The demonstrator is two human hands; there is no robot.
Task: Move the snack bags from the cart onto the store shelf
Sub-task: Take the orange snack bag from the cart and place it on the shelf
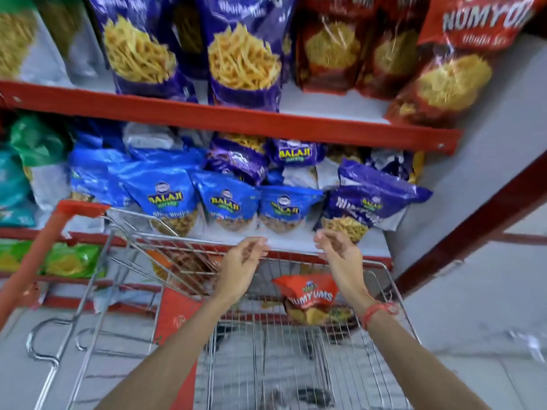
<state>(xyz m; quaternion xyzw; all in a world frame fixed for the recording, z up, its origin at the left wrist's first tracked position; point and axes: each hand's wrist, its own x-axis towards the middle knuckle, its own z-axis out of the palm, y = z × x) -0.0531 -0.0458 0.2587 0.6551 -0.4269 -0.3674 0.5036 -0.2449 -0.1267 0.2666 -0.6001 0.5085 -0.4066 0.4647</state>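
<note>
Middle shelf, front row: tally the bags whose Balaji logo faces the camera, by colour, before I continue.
Blue bags: 3
Purple bag: 1
Total: 4

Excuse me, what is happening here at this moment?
A person is stocking a store shelf from a wire cart. Both hands, left hand and right hand, are open and empty above the cart, near the blue bags. One red Numyums bag is visible in the cart.
</note>
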